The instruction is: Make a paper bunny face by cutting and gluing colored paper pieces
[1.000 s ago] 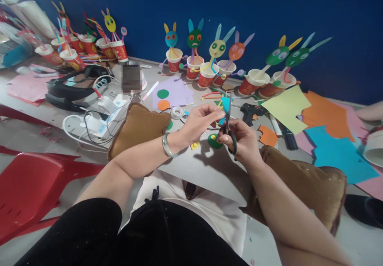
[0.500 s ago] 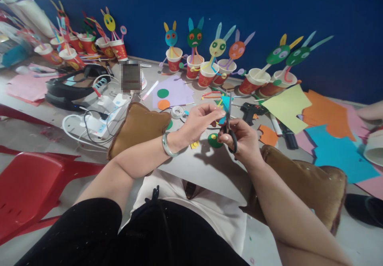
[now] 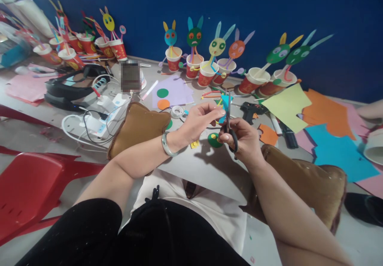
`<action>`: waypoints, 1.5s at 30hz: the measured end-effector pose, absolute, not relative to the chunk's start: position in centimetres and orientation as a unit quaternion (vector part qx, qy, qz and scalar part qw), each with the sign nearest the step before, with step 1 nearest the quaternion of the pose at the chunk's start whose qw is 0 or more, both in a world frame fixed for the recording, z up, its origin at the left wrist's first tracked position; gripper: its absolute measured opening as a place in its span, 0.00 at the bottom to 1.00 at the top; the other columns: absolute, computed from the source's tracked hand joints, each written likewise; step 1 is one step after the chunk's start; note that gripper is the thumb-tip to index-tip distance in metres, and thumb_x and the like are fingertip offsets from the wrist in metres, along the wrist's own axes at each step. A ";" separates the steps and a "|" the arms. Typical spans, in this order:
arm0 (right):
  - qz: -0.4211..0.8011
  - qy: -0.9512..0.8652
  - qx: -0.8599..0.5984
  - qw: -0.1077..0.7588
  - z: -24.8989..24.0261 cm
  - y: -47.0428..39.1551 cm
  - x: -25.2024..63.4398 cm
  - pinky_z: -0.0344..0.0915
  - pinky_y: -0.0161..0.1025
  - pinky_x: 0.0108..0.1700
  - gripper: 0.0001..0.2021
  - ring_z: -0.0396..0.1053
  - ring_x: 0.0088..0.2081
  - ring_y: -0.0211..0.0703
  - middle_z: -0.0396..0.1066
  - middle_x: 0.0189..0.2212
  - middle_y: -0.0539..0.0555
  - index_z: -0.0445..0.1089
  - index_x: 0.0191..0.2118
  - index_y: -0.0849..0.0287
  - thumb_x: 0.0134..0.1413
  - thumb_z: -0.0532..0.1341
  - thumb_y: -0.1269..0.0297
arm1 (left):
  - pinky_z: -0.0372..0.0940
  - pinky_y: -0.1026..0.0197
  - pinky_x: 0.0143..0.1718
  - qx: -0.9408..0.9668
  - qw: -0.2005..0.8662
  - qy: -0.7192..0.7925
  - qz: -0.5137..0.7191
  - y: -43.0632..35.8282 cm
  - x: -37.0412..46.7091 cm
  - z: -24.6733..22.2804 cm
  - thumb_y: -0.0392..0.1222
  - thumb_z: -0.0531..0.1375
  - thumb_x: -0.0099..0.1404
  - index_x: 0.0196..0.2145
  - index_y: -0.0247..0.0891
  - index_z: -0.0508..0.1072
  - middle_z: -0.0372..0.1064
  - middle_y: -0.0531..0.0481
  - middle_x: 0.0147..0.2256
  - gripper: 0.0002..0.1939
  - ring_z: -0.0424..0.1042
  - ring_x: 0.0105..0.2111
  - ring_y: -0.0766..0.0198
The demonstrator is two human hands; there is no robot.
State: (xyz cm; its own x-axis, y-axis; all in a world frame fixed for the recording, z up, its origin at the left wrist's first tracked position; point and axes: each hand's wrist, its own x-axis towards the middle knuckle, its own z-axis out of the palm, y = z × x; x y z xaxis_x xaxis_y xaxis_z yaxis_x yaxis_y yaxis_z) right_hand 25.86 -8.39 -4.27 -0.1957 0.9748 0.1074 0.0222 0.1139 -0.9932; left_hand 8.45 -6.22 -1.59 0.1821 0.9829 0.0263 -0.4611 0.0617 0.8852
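Observation:
My right hand [image 3: 243,140] grips black-handled scissors [image 3: 232,135], their blades pointing away from me. Just left of the blades, my left hand [image 3: 200,122] is pinched at the fingertips; what it holds is too small to make out. A piece of blue paper [image 3: 226,103] shows behind the fingertips and blades. Under the hands, on the table, lie a green disc [image 3: 214,140] with yellow bits on it and a small yellow piece [image 3: 194,144]. Left of my left hand is a roll of tape [image 3: 177,112].
Paper cups with rabbit-like figures [image 3: 208,74] stand along the blue wall. A glue gun [image 3: 249,110], markers and coloured sheets [image 3: 344,150] lie right. Brown cushions [image 3: 137,130] flank my arms. A power strip [image 3: 112,116] and headset [image 3: 72,88] are left. Someone's arm [image 3: 371,110] shows far right.
The scissors and my right hand have shifted very slightly. My left hand keeps its pinch in nearly the same place.

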 end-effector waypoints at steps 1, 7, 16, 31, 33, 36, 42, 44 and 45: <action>0.509 -0.582 -0.429 0.467 -4.3 -8.4 25.9 0.67 0.35 0.28 0.32 0.69 0.24 0.37 0.74 0.25 0.47 0.74 0.37 0.54 0.32 0.85 0.41 | 0.61 0.64 0.30 0.407 0.651 0.319 0.556 -6.2 8.4 -1.7 0.55 0.80 0.53 0.24 0.38 0.71 0.67 0.57 0.25 0.25 0.64 0.26 0.73; 0.510 -0.588 -0.427 0.461 -4.3 -8.3 26.1 0.66 0.35 0.27 0.31 0.69 0.24 0.37 0.74 0.25 0.48 0.74 0.38 0.53 0.34 0.85 0.42 | 0.58 0.64 0.29 0.414 0.649 0.314 0.555 -6.2 8.3 -1.9 0.55 0.79 0.55 0.23 0.38 0.71 0.66 0.57 0.24 0.25 0.63 0.26 0.73; 0.515 -0.583 -0.428 0.461 -3.9 -8.3 26.0 0.66 0.35 0.27 0.28 0.68 0.24 0.37 0.74 0.25 0.47 0.75 0.37 0.54 0.33 0.86 0.49 | 0.58 0.63 0.31 0.428 0.643 0.306 0.556 -6.0 8.3 -2.3 0.57 0.78 0.56 0.24 0.38 0.70 0.65 0.57 0.25 0.26 0.61 0.27 0.72; 0.515 -0.574 -0.445 0.455 -3.0 -8.4 26.0 0.67 0.36 0.25 0.30 0.68 0.23 0.38 0.74 0.23 0.47 0.76 0.36 0.54 0.28 0.86 0.48 | 0.60 0.62 0.34 0.442 0.632 0.323 0.549 -5.9 8.2 -2.3 0.55 0.76 0.59 0.24 0.39 0.70 0.65 0.57 0.26 0.23 0.61 0.28 0.71; 0.514 -0.574 -0.447 0.454 -3.0 -8.4 26.0 0.66 0.35 0.24 0.30 0.67 0.23 0.37 0.73 0.22 0.47 0.76 0.35 0.54 0.28 0.87 0.48 | 0.61 0.62 0.34 0.443 0.629 0.324 0.551 -6.0 8.1 -2.3 0.56 0.76 0.59 0.24 0.39 0.69 0.65 0.57 0.26 0.24 0.61 0.28 0.71; 0.510 -0.580 -0.446 0.452 -2.9 -8.3 26.0 0.65 0.35 0.23 0.30 0.66 0.22 0.37 0.73 0.23 0.47 0.76 0.34 0.54 0.28 0.86 0.46 | 0.60 0.62 0.34 0.449 0.627 0.315 0.553 -6.0 8.1 -2.3 0.57 0.76 0.59 0.23 0.39 0.69 0.64 0.57 0.25 0.25 0.60 0.28 0.72; 0.510 -0.586 -0.445 0.445 -3.1 -8.3 26.2 0.64 0.36 0.23 0.29 0.65 0.21 0.37 0.71 0.21 0.46 0.76 0.35 0.55 0.30 0.86 0.46 | 0.60 0.62 0.34 0.453 0.624 0.319 0.552 -5.9 8.1 -2.4 0.59 0.75 0.58 0.23 0.39 0.69 0.64 0.57 0.26 0.26 0.60 0.28 0.72; 0.515 -0.582 -0.443 0.447 -3.1 -8.2 26.2 0.64 0.35 0.22 0.29 0.66 0.21 0.37 0.71 0.21 0.46 0.76 0.34 0.55 0.29 0.86 0.47 | 0.60 0.62 0.34 0.456 0.623 0.314 0.552 -5.8 8.1 -2.5 0.59 0.75 0.58 0.24 0.39 0.69 0.64 0.57 0.25 0.25 0.59 0.28 0.72; 0.516 -0.580 -0.442 0.448 -3.2 -8.2 26.2 0.64 0.35 0.22 0.29 0.66 0.21 0.37 0.71 0.21 0.46 0.76 0.34 0.55 0.29 0.86 0.47 | 0.60 0.62 0.34 0.457 0.623 0.309 0.554 -5.8 8.1 -2.5 0.59 0.76 0.58 0.23 0.39 0.69 0.64 0.57 0.25 0.25 0.59 0.28 0.72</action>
